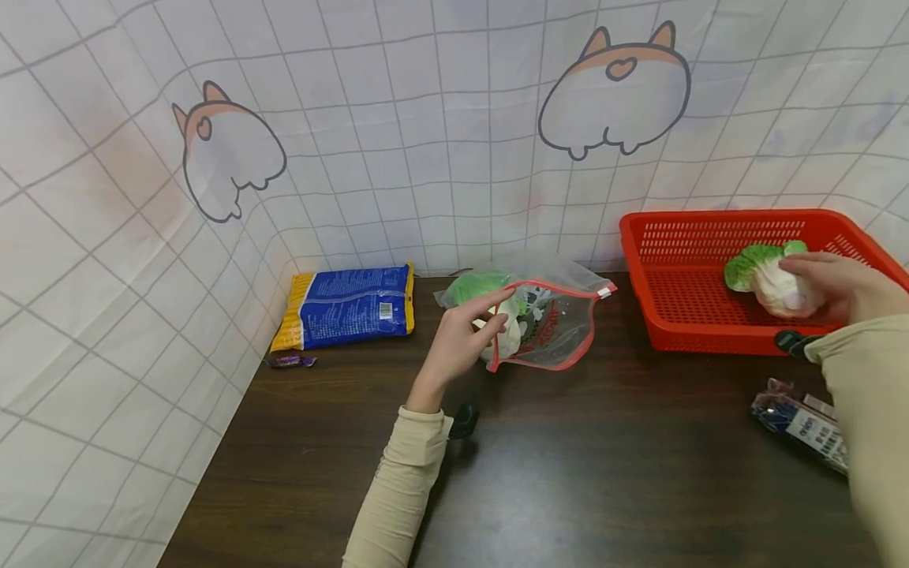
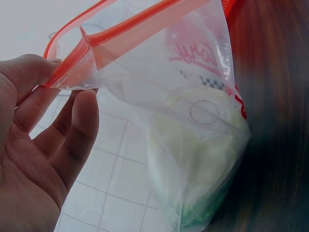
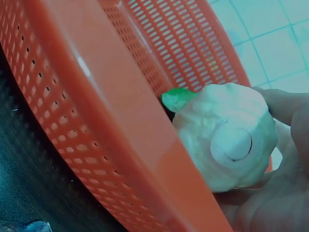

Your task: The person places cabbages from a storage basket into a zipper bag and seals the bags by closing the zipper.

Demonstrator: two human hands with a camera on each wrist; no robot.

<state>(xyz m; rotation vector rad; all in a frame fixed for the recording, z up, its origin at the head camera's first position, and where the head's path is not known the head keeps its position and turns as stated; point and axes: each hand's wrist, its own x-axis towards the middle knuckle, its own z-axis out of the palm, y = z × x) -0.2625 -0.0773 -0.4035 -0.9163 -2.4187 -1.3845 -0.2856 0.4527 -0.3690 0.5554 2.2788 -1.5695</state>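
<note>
My left hand (image 1: 461, 341) pinches the red rim of a clear zip bag (image 1: 561, 331) between thumb and fingers, and the bag's mouth gapes toward the right. Inside the bag lies a pale vegetable with green leaves (image 2: 193, 150), blurred by the plastic. Over at the red basket, my right hand (image 1: 852, 288) grips a small Chinese cabbage (image 1: 777, 288) by its white base end. The cabbage's round cut stem (image 3: 234, 141) faces the right wrist camera, and its green leaves point left in the head view. Some of the right fingers are hidden behind it.
The perforated red basket (image 1: 675, 339) stands at the back right of the dark table (image 1: 568, 473). In front of it lies a dark labelled packet (image 1: 806, 422), partly behind the right sleeve. A blue and yellow packet (image 1: 348, 308) and a small purple wrapper (image 1: 291, 361) lie left.
</note>
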